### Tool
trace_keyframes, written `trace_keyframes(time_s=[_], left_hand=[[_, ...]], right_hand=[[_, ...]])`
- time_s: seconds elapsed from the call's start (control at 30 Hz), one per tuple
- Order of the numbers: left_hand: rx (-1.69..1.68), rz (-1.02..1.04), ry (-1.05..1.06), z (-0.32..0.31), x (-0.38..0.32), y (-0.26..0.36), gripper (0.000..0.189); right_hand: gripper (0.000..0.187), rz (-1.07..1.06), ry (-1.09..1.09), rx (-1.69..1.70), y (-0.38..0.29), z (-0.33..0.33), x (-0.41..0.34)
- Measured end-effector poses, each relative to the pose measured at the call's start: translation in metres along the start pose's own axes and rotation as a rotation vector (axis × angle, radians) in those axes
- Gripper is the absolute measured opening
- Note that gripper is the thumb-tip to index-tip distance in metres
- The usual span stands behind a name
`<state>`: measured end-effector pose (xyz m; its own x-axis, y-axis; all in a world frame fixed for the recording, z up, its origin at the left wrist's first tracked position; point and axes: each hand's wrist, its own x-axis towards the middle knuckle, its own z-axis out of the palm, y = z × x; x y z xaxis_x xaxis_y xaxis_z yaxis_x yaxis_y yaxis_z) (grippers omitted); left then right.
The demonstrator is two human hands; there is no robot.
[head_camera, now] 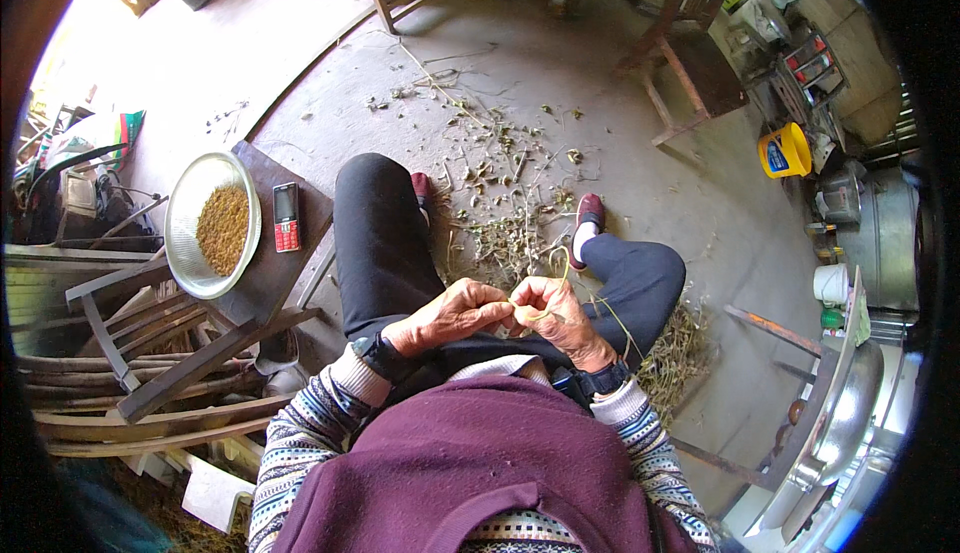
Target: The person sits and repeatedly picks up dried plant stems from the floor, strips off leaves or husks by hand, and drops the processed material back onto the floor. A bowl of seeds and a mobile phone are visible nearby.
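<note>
My left hand [461, 317] and my right hand [559, 317] meet over my lap, their fingertips pinched close together. Between them is a thin yellow-green plant stem [621, 320]; it loops up above the right hand and trails down past that wrist. Whether a pod is between the fingertips cannot be told. To the left, a pale basin [178, 230] holding small brown-yellow beans [223, 230] rests on a dark wooden chair seat [274, 283], with a red and black keypad phone [286, 217] beside it.
Dry pods and stems [502, 230] litter the floor between my feet, and a heap of dried stalks [679, 358] lies beside my right leg. A wooden chair [694, 65] stands ahead right, near a yellow bucket [784, 151]. Wooden poles [157, 373] are stacked at the left.
</note>
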<state>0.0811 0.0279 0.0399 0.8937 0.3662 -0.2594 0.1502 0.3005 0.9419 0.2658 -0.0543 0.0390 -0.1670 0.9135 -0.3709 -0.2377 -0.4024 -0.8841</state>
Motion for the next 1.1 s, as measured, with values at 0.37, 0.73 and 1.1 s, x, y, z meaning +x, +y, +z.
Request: trace_keyframes(time_s=[0.37,0.73,1.1], left_hand=[[0.039,-0.037,-0.098,-0.003,0.001,-0.003,0.032],[0.004,-0.112,0.03,-0.005,0.008,-0.003,0.028],[-0.176,-0.105,0.13,-0.006,0.012,-0.009,0.027]], right_hand=[[0.02,0.017,-0.03,-0.008,-0.003,-0.004,-0.001],[0.031,-0.132,0.07,-0.106,-0.021,0.002,-0.011],[0.019,-0.035,0.118,-0.095,-0.034,-0.013,-0.016]])
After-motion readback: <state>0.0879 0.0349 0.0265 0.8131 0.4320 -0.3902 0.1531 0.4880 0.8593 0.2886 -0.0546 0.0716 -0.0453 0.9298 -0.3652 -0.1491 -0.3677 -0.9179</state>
